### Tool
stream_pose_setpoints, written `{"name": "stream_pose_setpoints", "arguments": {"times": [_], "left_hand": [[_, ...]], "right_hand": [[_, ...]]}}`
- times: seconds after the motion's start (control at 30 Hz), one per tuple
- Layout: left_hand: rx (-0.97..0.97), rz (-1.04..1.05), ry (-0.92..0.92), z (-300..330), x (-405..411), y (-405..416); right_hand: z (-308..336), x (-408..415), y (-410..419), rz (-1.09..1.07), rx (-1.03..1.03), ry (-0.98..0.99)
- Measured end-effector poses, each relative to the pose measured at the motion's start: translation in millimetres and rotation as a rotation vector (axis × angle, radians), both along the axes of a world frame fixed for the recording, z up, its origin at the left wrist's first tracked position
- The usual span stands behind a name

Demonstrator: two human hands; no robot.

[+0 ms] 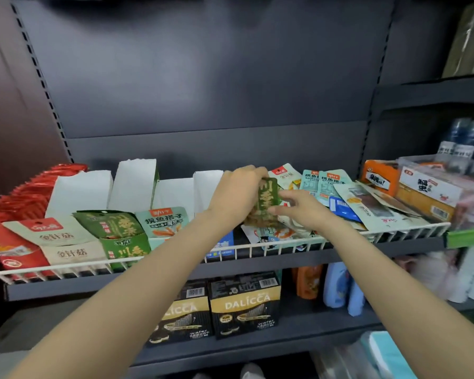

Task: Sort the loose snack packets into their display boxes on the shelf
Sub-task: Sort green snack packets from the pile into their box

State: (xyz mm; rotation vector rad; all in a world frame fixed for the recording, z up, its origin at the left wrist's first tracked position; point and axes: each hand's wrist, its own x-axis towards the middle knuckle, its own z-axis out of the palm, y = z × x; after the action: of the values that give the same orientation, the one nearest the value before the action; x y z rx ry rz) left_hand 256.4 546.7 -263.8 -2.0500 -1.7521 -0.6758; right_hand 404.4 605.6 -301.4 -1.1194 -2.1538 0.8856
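**Both hands on a green packet over the shelf**

The left hand point(237, 191) curls its fingers over the top of a green packet point(266, 202), and the right hand point(298, 206) pinches the same packet's right edge. The packet stands roughly upright, above a loose pile point(348, 198) of teal, white and blue packets lying on the right half of the shelf point(66, 285), behind the white wire rail point(394, 231). To the left sit display boxes: a green box point(126, 250) with matching green packets, a beige box point(71, 253), a red box point(8, 253) and a teal-packet one point(163, 221). Black wafer cartons point(244, 307) stand on the shelf below
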Motion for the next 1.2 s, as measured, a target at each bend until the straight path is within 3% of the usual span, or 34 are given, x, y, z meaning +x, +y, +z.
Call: {"name": "stream_pose_setpoints", "arguments": {"times": [0.2,0.33,0.5,0.63,0.8,1.07,1.2], "left_hand": [[0.122,-0.076,-0.180,25,-18,-37],[0.177,0.026,-0.198,30,-56,-65],[0.126,0.184,-0.220,28,-125,-107],[-0.023,0.231,-0.198,28,-162,-133],[-0.213,0.244,-0.126,29,-179,-148],[-0.241,0.200,-0.103,26,-206,-164],[-0.230,0.204,-0.105,19,-213,-165]], "right_hand": [[19,-21,-20,0.000,0.132,0.121],[33,-42,-36,-0.076,0.297,0.145],[56,-80,-62,-0.227,0.489,0.044],[81,-112,-81,-0.301,0.596,0.010],[88,-161,-101,-0.028,0.398,0.170],[72,-207,-109,0.119,0.124,0.332],[65,-216,-105,0.167,0.033,0.268]]}}
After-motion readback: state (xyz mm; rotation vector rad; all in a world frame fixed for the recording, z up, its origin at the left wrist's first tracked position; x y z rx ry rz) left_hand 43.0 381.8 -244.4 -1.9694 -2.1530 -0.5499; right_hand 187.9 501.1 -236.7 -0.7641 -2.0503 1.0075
